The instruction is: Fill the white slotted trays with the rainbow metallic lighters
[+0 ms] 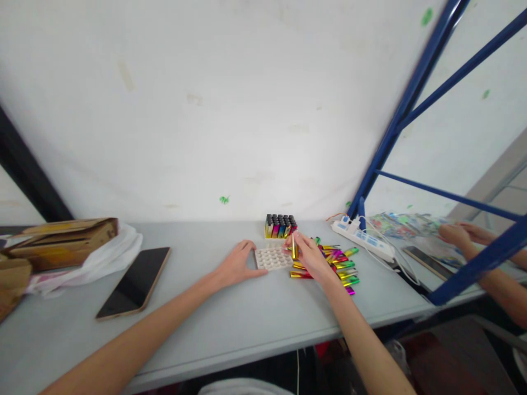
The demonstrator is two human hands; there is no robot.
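My left hand (240, 264) grips the left side of a white tray (272, 260) with rows of round cells, its thumb at the near corner and its fingers at the far one. In my right hand (308, 254) a shiny gold lighter (295, 247) stands upright, pinched over the tray's right end. Just right of the tray lies a loose heap of metallic lighters (345, 265) in gold, green, red and purple, partly hidden by my right hand. Behind the tray, a block of upright lighters (280, 225) with black tops stands in rows near the wall.
A phone (135, 282) lies at the left, beside a white plastic bag (123, 249) and an open cardboard box (66, 241). On the right are a white power strip (364, 239) with cables and a blue metal frame (381, 148). Beyond it, another person's hands (465, 236) show.
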